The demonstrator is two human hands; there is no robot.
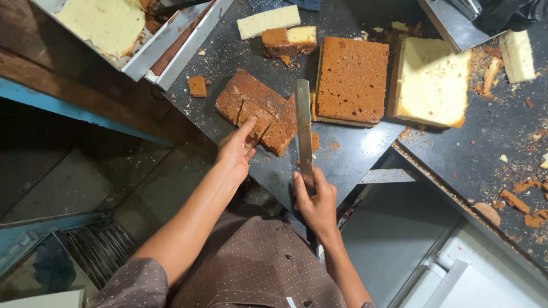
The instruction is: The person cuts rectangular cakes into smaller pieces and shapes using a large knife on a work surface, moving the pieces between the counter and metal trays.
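My right hand (315, 202) grips the handle of a long flat-bladed knife (304, 128), whose blade points away from me over the dark counter (348, 159). My left hand (237, 149) touches the near edge of thin brown cake crust pieces (257, 105), cut into several parts, lying just left of the blade. Right of the blade sits a rectangular brown-topped sponge cake slab (352, 80). Further right lies a pale yellow cake slab (431, 82) with its brown crust removed.
Metal baking trays (171, 40) with pale cake stand at the upper left. Small cake offcuts (288, 40) and a white strip (268, 21) lie at the back. Crumbs and crust scraps (522, 199) litter the counter at right. Another pale strip (518, 55) lies far right.
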